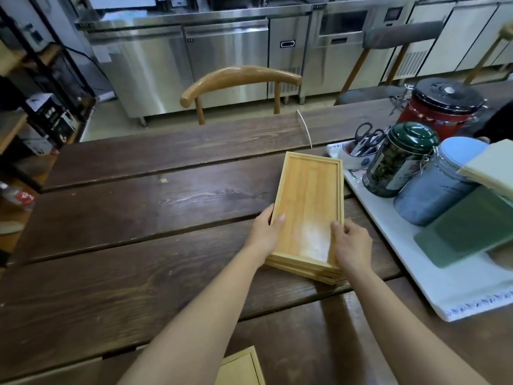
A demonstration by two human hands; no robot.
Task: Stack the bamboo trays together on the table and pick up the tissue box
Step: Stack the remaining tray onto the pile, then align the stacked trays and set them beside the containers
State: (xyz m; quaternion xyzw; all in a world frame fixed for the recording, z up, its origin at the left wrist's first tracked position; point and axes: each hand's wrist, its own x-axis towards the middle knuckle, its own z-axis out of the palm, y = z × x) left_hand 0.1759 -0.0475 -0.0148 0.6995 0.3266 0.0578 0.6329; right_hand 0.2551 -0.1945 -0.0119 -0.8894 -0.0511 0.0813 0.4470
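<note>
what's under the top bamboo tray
More bamboo trays: the edges of at least two show below the top tray at its near end, between the left hand and right hand. Their insides are covered. The stack rests on the table.

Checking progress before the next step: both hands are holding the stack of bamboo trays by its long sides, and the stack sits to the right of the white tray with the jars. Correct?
Not quite. The head view shows the left hand and right hand on the long sides of the stack of bamboo trays, but the stack sits to the left of the white tray with the jars, not right.
</note>
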